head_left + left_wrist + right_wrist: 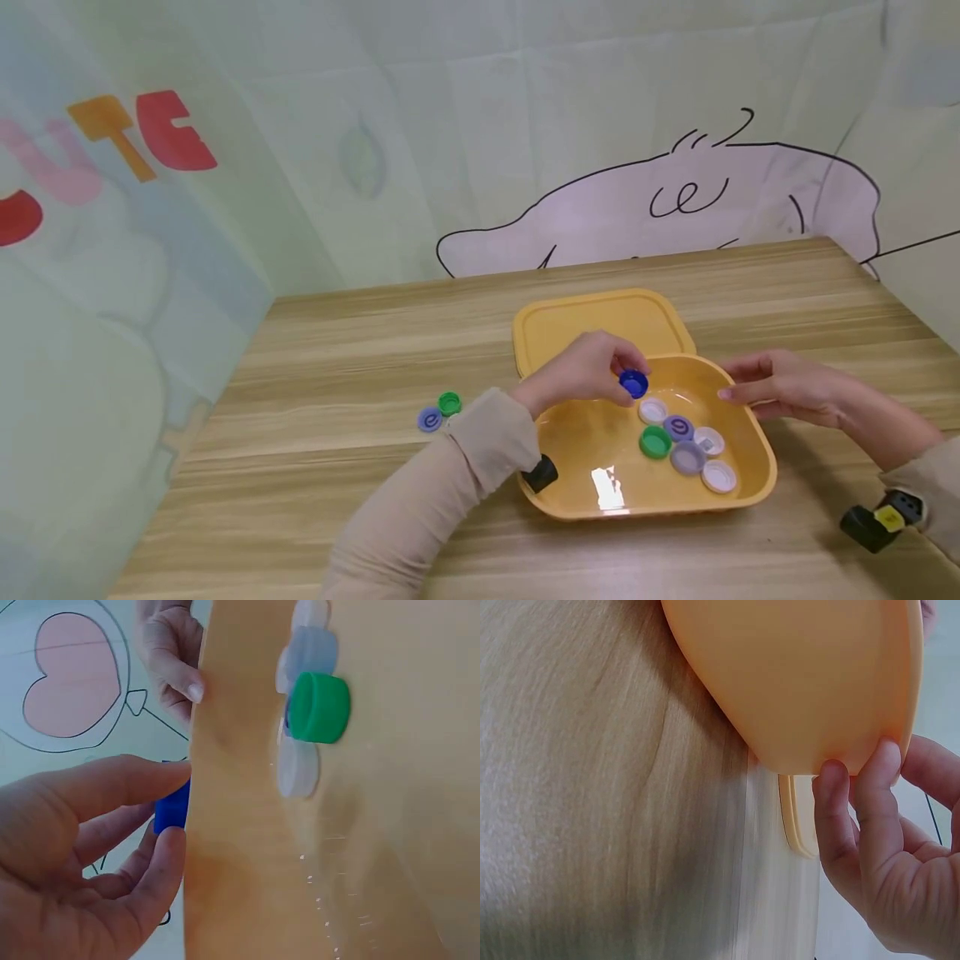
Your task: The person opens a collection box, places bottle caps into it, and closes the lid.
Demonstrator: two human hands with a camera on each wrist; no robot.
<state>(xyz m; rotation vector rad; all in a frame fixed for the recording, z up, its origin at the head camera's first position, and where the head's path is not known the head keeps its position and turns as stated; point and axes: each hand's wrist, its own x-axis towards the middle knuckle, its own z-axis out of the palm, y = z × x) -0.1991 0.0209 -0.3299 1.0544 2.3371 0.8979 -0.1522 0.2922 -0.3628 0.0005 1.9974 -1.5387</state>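
Note:
Between the thumb and fingers of my left hand (588,367) is a blue bottle cap (633,383), held at the far rim of an orange-yellow plastic box (573,446). In the left wrist view the same cap (172,806) is pinched at the box's edge. My right hand (787,387) grips the box's right end, thumb over the rim and fingers (877,780) against the outer wall. Inside the box lie several caps: a green cap (656,442), purple ones such as the lettered cap (678,428), and white ones such as the cap (719,476) near the front right.
The matching lid (600,325) lies flat behind the box on the wooden table (337,375). Left of the box, by the left sleeve, are another green cap (449,404) and a lettered purple cap (430,419). A printed curtain (450,125) hangs behind the table.

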